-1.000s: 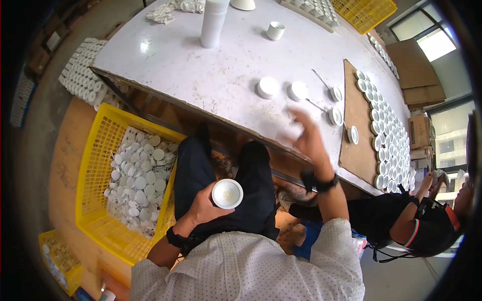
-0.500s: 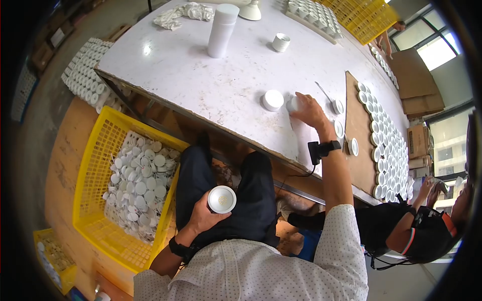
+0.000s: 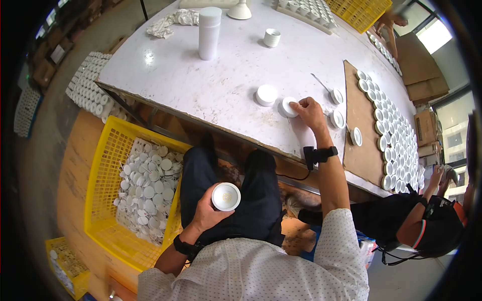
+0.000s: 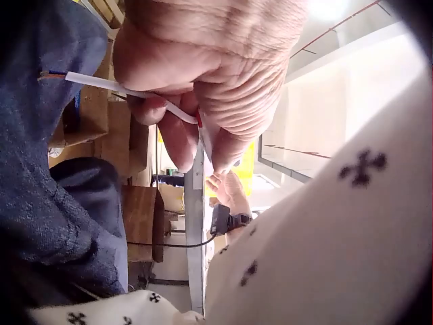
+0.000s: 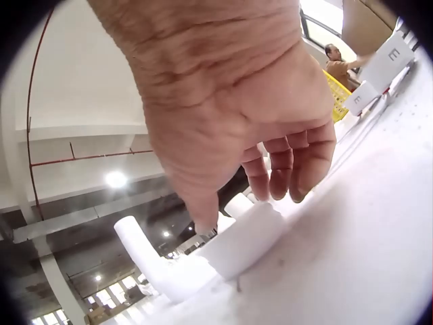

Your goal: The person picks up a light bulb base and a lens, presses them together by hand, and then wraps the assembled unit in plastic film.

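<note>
Down by the lap, my left hand grips a round white lamp housing with small yellow dots at its centre. The left wrist view shows a white cable with bare-ended wires running past the curled fingers. On the table, my right hand has its fingertips at the right side of a low white round dish. In the right wrist view, thumb and fingers pinch the rim of this dish. Another round white piece stands just left of it.
White cups with sticks lie right of the hand, beside cardboard bearing rows of white cups. A white cylinder stands farther back. Left of the legs is a yellow crate of white discs. Another person is at right.
My right hand has come from the air near the table edge onto the right-hand white dish, its fingers closing at the rim. The left hand keeps hold of the lamp housing.
</note>
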A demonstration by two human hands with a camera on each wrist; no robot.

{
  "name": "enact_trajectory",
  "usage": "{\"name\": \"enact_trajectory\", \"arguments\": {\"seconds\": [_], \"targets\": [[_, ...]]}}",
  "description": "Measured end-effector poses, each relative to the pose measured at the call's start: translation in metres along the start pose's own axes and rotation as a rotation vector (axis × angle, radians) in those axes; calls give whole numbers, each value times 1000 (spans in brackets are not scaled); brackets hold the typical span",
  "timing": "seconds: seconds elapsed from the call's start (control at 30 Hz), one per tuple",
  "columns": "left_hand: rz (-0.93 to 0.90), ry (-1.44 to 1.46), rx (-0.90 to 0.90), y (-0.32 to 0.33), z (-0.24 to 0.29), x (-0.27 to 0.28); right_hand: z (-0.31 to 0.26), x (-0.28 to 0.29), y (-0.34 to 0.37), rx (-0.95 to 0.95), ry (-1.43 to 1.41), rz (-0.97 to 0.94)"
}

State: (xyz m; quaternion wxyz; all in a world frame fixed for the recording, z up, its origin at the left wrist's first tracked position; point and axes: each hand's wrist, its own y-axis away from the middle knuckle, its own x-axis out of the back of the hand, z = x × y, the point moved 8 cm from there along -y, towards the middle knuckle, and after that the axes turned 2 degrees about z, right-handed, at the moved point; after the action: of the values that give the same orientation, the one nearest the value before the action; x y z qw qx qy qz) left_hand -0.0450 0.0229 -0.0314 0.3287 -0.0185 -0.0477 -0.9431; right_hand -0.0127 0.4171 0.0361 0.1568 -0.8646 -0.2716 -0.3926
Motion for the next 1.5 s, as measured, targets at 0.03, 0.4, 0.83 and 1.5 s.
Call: {"name": "enact_trajectory", "arguments": {"seconds": [0.03, 0.4, 0.83, 1.5], "targets": [[-4, -9, 2, 1, -1, 0, 2, 1, 2, -6, -8, 1], [-57, -2, 72, 0, 5, -10, 28, -8, 1, -170, -629, 0], [-23, -60, 52, 2, -7, -6, 30, -9, 11, -176, -732, 6], [-27, -138, -1, 0, 3, -10, 48, -4, 39, -204, -953, 121]]}}
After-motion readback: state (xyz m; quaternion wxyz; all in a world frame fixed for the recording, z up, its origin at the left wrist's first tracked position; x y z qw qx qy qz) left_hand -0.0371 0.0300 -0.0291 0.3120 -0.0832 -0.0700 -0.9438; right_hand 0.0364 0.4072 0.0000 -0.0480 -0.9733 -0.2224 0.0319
